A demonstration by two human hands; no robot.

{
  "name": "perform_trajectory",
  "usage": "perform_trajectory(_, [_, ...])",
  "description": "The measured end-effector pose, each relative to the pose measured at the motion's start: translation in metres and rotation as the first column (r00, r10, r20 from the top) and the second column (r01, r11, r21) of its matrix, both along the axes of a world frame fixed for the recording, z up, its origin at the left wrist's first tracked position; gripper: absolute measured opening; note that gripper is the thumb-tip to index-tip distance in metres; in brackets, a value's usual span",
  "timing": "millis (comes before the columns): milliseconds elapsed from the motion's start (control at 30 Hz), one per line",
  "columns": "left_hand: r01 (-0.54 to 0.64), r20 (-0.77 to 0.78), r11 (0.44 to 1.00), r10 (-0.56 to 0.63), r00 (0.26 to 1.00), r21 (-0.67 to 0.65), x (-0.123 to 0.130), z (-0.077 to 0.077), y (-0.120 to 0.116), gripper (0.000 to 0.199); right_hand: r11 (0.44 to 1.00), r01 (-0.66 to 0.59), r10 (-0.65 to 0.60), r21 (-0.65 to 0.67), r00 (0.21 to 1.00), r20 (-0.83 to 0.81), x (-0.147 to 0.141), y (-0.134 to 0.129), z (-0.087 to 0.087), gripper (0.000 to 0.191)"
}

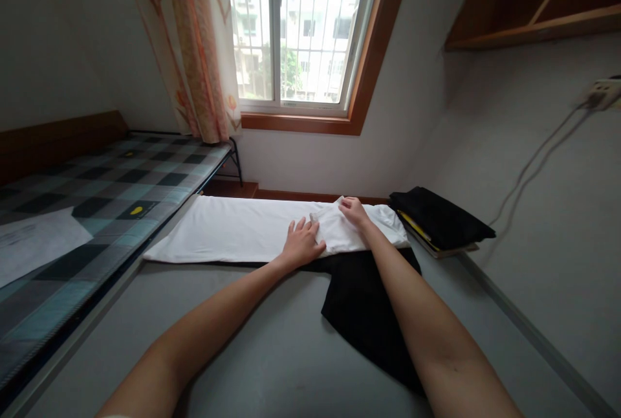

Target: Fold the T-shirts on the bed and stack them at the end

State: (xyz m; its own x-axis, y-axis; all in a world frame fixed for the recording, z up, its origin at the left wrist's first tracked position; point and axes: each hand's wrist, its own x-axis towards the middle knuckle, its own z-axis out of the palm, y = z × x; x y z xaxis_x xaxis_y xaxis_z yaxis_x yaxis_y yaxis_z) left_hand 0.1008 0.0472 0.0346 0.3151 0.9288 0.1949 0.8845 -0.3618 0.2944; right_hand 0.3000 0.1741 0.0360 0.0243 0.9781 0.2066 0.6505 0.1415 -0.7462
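Note:
A T-shirt with white and black parts lies folded lengthwise across the grey tabletop. Its white part is uppermost, and a black sleeve spreads out toward me. My left hand rests on the white cloth with its fingers spread, beside the opening of the white sleeve. At that sleeve's far edge, my right hand pinches the fabric between thumb and fingers, lifting a small corner. My right forearm covers part of the black cloth.
A black folded item sits on some books at the table's far right. Along the left stands a bed with a checked mattress, a paper sheet on it. A cable runs down the right wall.

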Motion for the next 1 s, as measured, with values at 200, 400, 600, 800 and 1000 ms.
perform_trajectory(200, [-0.087,0.060,0.996,0.086,0.994,0.022,0.001,0.000,0.001,0.054,0.997,-0.043,0.043,0.061,0.999,0.005,0.015,-0.017,0.003,0.051])
perform_trajectory(400, [-0.102,0.064,0.995,0.101,0.993,0.012,0.000,-0.001,0.001,0.052,0.996,0.083,-0.093,0.042,0.938,0.334,0.063,-0.049,0.014,0.034])
perform_trajectory(600, [-0.127,0.081,0.992,0.126,0.989,0.015,0.000,0.000,0.003,0.056,0.949,0.316,-0.272,-0.013,0.834,0.480,0.098,-0.088,0.009,0.035])
perform_trajectory(800, [-0.162,0.090,0.987,0.159,0.983,0.022,0.000,-0.001,0.004,0.058,0.944,0.321,-0.213,-0.074,0.767,0.605,0.090,-0.098,0.016,0.038])
perform_trajectory(1000, [-0.140,0.049,0.990,0.139,0.989,0.006,-0.001,-0.003,0.003,0.061,0.978,0.205,-0.134,-0.034,0.747,0.651,0.048,-0.070,0.021,0.042])
